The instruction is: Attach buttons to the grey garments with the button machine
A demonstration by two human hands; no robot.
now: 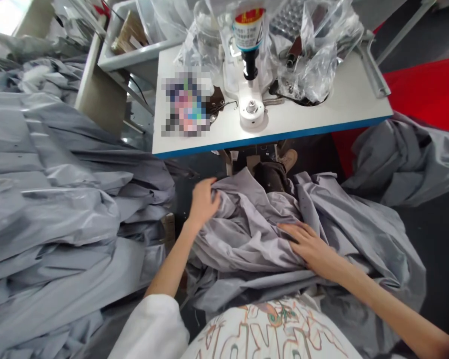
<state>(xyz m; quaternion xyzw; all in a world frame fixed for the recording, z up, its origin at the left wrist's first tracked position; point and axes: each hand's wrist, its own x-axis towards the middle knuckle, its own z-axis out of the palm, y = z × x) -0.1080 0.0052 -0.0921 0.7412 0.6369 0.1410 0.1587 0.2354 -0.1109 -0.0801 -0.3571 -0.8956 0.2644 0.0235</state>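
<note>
Grey, smooth-looking fabric (243, 239) lies in loose folds across my lap, below the table's front edge. At its left edge is my left hand (204, 200), thumb and fingers apart, the fingertips touching or very close to the cloth. My right hand (309, 249) rests flat on the folds, its fingers stretched out toward the left. More of the same cloth spreads past my right forearm. Neither hand is closed around anything that I can see.
Ahead stands a white table (194, 142) with a blue edge, carrying a machine head (252, 112), an upside-down bottle (250, 35) and clear plastic bags (314, 75). A large heap of grey fabric (60, 214) fills the left side. More cloth (415, 154) hangs at right.
</note>
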